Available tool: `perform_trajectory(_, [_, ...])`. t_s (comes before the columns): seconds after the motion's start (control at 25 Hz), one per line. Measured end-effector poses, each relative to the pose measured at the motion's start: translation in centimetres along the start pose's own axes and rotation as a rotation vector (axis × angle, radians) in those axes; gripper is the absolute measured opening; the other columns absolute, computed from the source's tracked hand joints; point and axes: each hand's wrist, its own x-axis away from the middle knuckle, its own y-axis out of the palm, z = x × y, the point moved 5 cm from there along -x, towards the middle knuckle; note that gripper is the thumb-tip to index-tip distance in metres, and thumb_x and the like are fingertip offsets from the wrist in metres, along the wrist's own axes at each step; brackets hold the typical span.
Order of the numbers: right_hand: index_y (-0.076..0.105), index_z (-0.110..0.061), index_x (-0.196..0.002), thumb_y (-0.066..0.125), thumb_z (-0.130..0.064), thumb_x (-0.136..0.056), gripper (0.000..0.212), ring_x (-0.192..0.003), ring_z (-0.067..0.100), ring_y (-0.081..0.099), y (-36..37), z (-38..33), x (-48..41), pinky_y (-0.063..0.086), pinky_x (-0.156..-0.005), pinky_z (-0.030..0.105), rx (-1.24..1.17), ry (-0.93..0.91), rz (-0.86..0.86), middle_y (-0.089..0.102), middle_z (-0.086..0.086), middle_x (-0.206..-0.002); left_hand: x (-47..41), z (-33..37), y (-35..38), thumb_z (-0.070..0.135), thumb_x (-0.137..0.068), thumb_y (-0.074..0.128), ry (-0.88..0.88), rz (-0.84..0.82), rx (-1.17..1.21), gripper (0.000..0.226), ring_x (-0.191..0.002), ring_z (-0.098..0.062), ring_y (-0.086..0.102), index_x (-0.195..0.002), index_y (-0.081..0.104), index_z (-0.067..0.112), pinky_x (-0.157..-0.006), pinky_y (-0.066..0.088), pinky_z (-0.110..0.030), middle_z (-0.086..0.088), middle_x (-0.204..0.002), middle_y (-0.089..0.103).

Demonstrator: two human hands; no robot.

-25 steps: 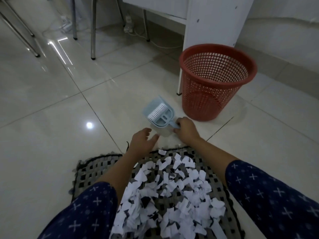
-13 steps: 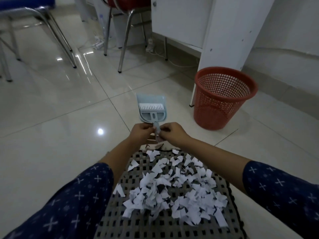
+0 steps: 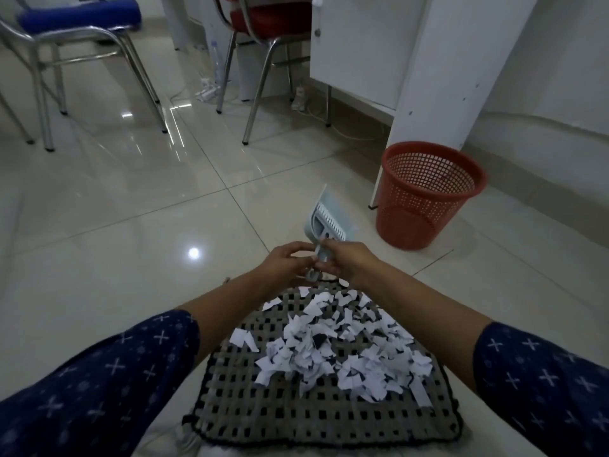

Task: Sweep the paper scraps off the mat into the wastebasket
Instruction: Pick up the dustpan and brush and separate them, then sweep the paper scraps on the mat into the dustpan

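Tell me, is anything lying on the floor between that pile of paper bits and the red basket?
Only bare tile floor in the head view. The paper scraps sit on the mat, and the wastebasket stands apart, ahead to the right.

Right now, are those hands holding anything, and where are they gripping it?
Yes. Both the left hand and right hand hold a pale blue dustpan set by its handle end, lifted above the far edge of the mat.

Office-like room, glossy pale tiled floor (image 3: 99,225), chrome-legged chair with blue padded seat (image 3: 79,18), second chrome chair with red seat (image 3: 273,23), white laminate desk panel (image 3: 461,77), power cables along the wall (image 3: 211,90), red plastic mesh wastebasket (image 3: 425,196)
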Motion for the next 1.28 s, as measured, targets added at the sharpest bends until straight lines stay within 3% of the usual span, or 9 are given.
perform_trajectory(0.16, [0.054,-0.013,-0.106,0.056,-0.031,-0.093,0.023,-0.053,0.012,0.04,0.3,-0.8,1.2,0.038,-0.04,0.019,-0.048,0.117,-0.05,0.043,0.003,-0.07,0.3,0.5,0.1,0.007,-0.088,0.059,0.009,-0.038,-0.042,0.035,-0.084,-0.027,0.066,-0.123,0.053,0.005,-0.061,0.056,-0.027,-0.023,-0.104,0.064])
perform_trajectory(0.4, [0.048,-0.002,-0.109,0.028,-0.041,-0.1,0.044,-0.083,0.027,0.059,0.2,-2.3,1.7,0.056,-0.069,0.043,0.107,0.1,-0.111,0.058,0.014,-0.095,0.0,1.1,-0.5,0.009,-0.089,0.057,-0.008,-0.042,0.003,0.032,-0.085,-0.027,0.068,-0.12,0.054,0.0,-0.072,0.059,-0.032,-0.018,-0.102,0.066])
perform_trajectory(0.48, [0.045,-0.005,-0.09,0.029,-0.043,-0.101,0.042,-0.067,0.023,0.06,-0.7,-3.1,2.1,0.059,-0.061,0.035,0.17,0.124,-0.171,0.055,0.015,-0.079,0.1,0.4,-1.6,0.006,-0.091,0.052,-0.052,0.003,0.048,0.032,-0.088,-0.028,0.065,-0.121,0.052,-0.004,-0.071,0.06,-0.031,-0.019,-0.103,0.061])
perform_trajectory(0.6, [0.037,-0.011,-0.089,0.035,-0.044,-0.098,0.034,-0.031,0.008,0.036,-2.5,-3.6,1.8,0.034,-0.026,0.012,0.367,0.197,-0.219,0.047,0.008,-0.063,0.3,-1.4,-3.4,0.004,-0.093,0.047,-0.165,0.073,0.01,0.029,-0.083,-0.022,0.061,-0.118,0.054,-0.009,-0.061,0.058,-0.024,-0.02,-0.102,0.058])
perform_trajectory(0.84, [0.045,-0.007,-0.106,0.033,-0.03,-0.095,0.028,-0.057,0.015,0.046,-5.6,-1.9,0.9,0.046,-0.046,0.021,0.901,0.347,-0.377,0.05,0.009,-0.076,0.9,-5.5,-5.7,0.005,-0.093,0.05,-0.367,0.145,-0.082,0.017,-0.073,-0.017,0.058,-0.1,0.061,-0.005,-0.05,0.053,-0.016,-0.015,-0.092,0.059])
perform_trajectory(0.92, [0.043,-0.008,-0.11,0.037,-0.005,-0.096,0.016,-0.063,0.016,0.054,-5.0,-0.9,0.6,0.049,-0.05,0.024,0.963,0.286,-0.441,0.057,0.013,-0.082,1.1,-7.1,-6.4,0.008,-0.091,0.054,-0.399,0.139,-0.073,0.016,-0.078,-0.018,0.059,-0.1,0.06,-0.003,-0.053,0.055,-0.018,-0.013,-0.095,0.058])
perform_trajectory(1.0, [0.031,-0.015,-0.114,0.041,0.013,-0.092,0.037,-0.071,0.021,0.063,-4.1,0.0,-0.1,0.056,-0.052,0.025,0.929,0.177,-0.482,0.061,0.021,-0.094,1.4,-8.7,-7.2,0.009,-0.091,0.054,-0.439,0.098,-0.132,0.016,-0.077,-0.018,0.06,-0.099,0.062,-0.003,-0.057,0.057,-0.02,-0.013,-0.094,0.059])
perform_trajectory(1.12, [0.022,-0.025,-0.119,0.057,0.013,-0.085,0.062,-0.066,0.029,0.07,-2.9,0.8,-0.8,0.061,-0.05,0.031,0.91,0.013,-0.509,0.064,0.029,-0.104,1.5,-10.8,-7.9,0.008,-0.09,0.053,-0.479,0.027,-0.165,0.025,-0.085,-0.022,0.065,-0.11,0.063,-0.003,-0.065,0.059,-0.025,-0.017,-0.105,0.064])
perform_trajectory(1.28, [0.044,-0.004,-0.117,0.071,0.002,-0.08,0.046,-0.045,0.01,0.064,-3.2,0.7,-2.2,0.045,-0.036,0.015,1.052,-0.275,-0.35,0.071,0.016,-0.082,2.1,-11.3,-7.9,0.005,-0.088,0.055,-0.44,-0.092,-0.244,0.026,-0.069,-0.015,0.069,-0.113,0.064,0.008,-0.055,0.054,-0.02,-0.016,-0.094,0.069])
